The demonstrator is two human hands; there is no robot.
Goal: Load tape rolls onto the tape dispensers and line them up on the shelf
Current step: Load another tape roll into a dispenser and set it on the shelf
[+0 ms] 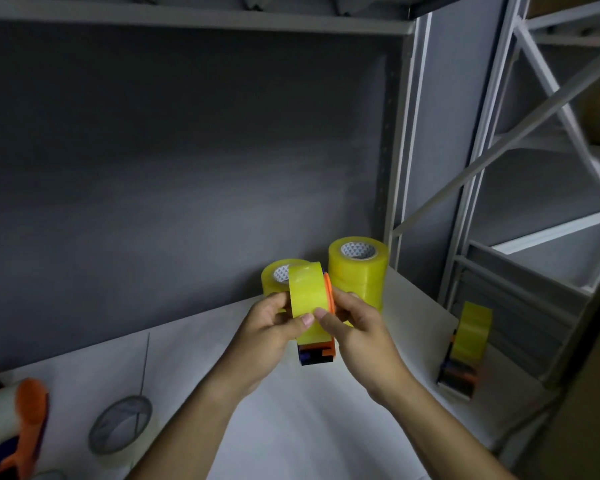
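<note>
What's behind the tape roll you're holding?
Behind the held roll stand a short yellow roll and a taller stack on the shelf. Their lower parts are hidden by the hands.

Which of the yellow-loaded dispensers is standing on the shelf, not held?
The dispenser at the right edge stands alone on the shelf. The other dispenser is held up by the left hand and right hand.

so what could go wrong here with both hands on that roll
1. The yellow roll looks only partly seated on the orange dispenser, pinched by the left hand and right hand; it could slip off.
2. The stacked rolls just behind could get knocked over.
</note>
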